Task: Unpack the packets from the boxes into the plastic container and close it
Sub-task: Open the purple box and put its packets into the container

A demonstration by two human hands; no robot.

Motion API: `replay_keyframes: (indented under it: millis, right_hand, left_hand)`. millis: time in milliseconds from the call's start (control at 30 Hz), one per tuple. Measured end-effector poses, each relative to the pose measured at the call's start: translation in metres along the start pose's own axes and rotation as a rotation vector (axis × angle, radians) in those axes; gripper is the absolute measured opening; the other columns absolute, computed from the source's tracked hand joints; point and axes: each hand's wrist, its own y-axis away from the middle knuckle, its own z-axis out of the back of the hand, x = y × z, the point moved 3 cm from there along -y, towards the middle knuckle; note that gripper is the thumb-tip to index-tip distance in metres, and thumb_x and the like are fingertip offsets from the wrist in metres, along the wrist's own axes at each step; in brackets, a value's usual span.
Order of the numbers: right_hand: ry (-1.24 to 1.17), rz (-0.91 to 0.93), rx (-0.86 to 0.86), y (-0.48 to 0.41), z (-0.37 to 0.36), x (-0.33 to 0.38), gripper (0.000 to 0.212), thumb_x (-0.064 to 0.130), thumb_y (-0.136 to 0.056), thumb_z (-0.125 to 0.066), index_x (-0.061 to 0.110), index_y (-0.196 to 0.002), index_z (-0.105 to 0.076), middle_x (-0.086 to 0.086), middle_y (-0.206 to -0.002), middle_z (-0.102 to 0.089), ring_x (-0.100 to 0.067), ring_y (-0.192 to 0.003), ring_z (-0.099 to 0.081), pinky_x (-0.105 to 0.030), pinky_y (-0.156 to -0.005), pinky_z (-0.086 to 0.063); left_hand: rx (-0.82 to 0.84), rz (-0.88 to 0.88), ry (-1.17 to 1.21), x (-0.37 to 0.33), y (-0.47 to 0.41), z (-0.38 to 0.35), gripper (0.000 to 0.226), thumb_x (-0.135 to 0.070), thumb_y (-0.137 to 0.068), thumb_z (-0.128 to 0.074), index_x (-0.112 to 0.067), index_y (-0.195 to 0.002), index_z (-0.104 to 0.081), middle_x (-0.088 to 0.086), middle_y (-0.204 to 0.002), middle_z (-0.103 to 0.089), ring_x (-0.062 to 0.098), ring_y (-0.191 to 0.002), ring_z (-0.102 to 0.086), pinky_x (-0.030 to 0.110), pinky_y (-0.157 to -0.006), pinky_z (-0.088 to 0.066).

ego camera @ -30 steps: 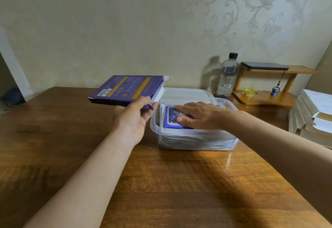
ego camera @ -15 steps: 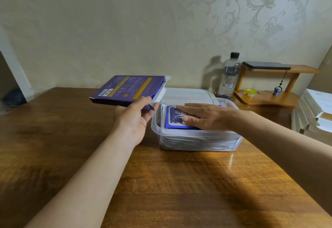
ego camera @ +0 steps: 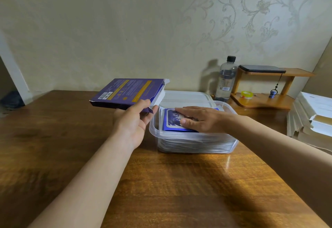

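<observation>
Holding almost the same pose as a second ago, your left hand (ego camera: 133, 120) grips the purple box (ego camera: 125, 91) at its near edge, thumb on top and fingers curled beneath. The box hangs level in the air just left of the plastic container (ego camera: 197, 138), with its open flap end turned toward the container. Your right hand (ego camera: 203, 120) lies flat with fingers straight, pressing on the top blue packet (ego camera: 172, 120) inside the container. Since a second ago that hand has slid slightly to your right, so a little more of the packet's blue and white face now shows. The box and the container have not shifted.

The container is clear and stands on a brown wooden worktop (ego camera: 179, 183). Through its wall you can see stacked packets filling it nearly to the rim. Its lid (ego camera: 186, 95) lies flat just behind it.

At the worktop's far right a water bottle (ego camera: 226, 78) with a black cap stands upright beside a small wooden shelf (ego camera: 260, 100). A dark flat device (ego camera: 262, 69) rests on the shelf's upper level and a yellow tape roll (ego camera: 247, 95) on its lower one. White boxes (ego camera: 314, 116) are stacked at the right edge. Behind everything rises a pale wall (ego camera: 125, 30) with a scrolling floral pattern
</observation>
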Motion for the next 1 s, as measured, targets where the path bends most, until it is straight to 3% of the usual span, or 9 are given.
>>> replay_keyframes:
  millis: [100,200,267,367,467,667,867,1000]
  right_hand:
    - [-0.172,-0.035,-0.133,0.006,0.003,0.000,0.075,0.076,-0.087,-0.030,0.041,-0.153,-0.030,0.009,-0.156,-0.038,-0.016,-0.140,-0.041,-0.034,-0.112,-0.027]
    - [-0.180,-0.058,-0.348,0.012,0.014,0.003,0.057,0.060,-0.097,-0.040,0.031,-0.145,-0.048,0.006,-0.146,-0.052,-0.016,-0.131,-0.049,-0.031,-0.105,-0.035]
    - [-0.205,-0.038,-0.526,0.013,0.022,0.011,0.037,0.041,-0.100,-0.050,0.024,-0.131,-0.062,0.003,-0.127,-0.065,-0.016,-0.116,-0.060,-0.029,-0.095,-0.046]
    - [-0.496,-0.014,-0.656,0.009,0.030,0.035,0.017,0.018,-0.094,-0.058,0.017,-0.103,-0.073,-0.001,-0.093,-0.075,-0.017,-0.081,-0.068,-0.034,-0.077,-0.056]
    - [-0.750,0.014,-0.625,-0.002,0.027,0.066,0.015,0.008,-0.092,-0.059,0.010,-0.094,-0.073,-0.018,-0.079,-0.070,-0.025,-0.062,-0.057,-0.037,-0.061,-0.050]
    - [-0.995,-0.079,-0.619,-0.027,0.016,0.086,0.020,0.009,-0.092,-0.056,0.017,-0.085,-0.073,-0.006,-0.065,-0.059,-0.015,-0.046,-0.050,-0.026,-0.046,-0.045]
    - [-1.132,-0.113,-0.559,-0.033,0.015,0.088,0.017,0.008,-0.093,-0.054,0.004,-0.089,-0.070,-0.006,-0.060,-0.057,-0.017,-0.042,-0.047,-0.026,-0.044,-0.041]
    - [-1.076,-0.060,-0.470,-0.034,0.016,0.089,0.025,0.004,-0.089,-0.045,-0.003,-0.092,-0.069,-0.009,-0.052,-0.054,-0.020,-0.041,-0.039,-0.028,-0.045,-0.037]
  left_hand:
    - [0.023,0.039,0.020,0.000,0.004,-0.003,0.036,0.006,-0.086,-0.072,-0.008,-0.117,-0.058,0.020,-0.123,-0.066,0.032,-0.110,-0.069,0.035,-0.072,-0.063]
    - [0.043,0.059,0.026,0.000,0.005,-0.004,0.033,0.006,-0.086,-0.071,-0.008,-0.114,-0.060,0.021,-0.122,-0.067,0.032,-0.110,-0.069,0.036,-0.074,-0.063]
    - [0.041,0.074,0.055,-0.002,0.004,-0.004,0.039,0.005,-0.085,-0.072,-0.008,-0.120,-0.059,0.021,-0.123,-0.067,0.034,-0.111,-0.069,0.036,-0.072,-0.063]
    - [0.027,0.091,0.075,-0.003,0.003,-0.003,0.041,0.004,-0.085,-0.073,-0.007,-0.122,-0.060,0.021,-0.121,-0.068,0.036,-0.108,-0.071,0.038,-0.072,-0.064]
    - [0.013,0.062,0.003,-0.004,0.003,-0.003,0.030,0.001,-0.086,-0.072,-0.007,-0.114,-0.065,0.019,-0.111,-0.073,0.032,-0.095,-0.075,0.040,-0.072,-0.064]
    - [0.041,0.063,0.031,-0.008,0.002,-0.003,0.019,0.002,-0.090,-0.069,-0.003,-0.108,-0.068,0.017,-0.094,-0.075,0.031,-0.086,-0.075,0.037,-0.071,-0.065]
    - [0.022,0.030,-0.039,-0.005,-0.001,-0.001,0.040,-0.001,-0.088,-0.072,-0.001,-0.126,-0.062,0.023,-0.115,-0.072,0.035,-0.097,-0.075,0.046,-0.084,-0.063]
    - [0.032,0.003,-0.016,-0.006,0.000,-0.002,0.039,0.001,-0.089,-0.070,0.001,-0.127,-0.062,0.022,-0.114,-0.072,0.033,-0.094,-0.074,0.039,-0.070,-0.064]
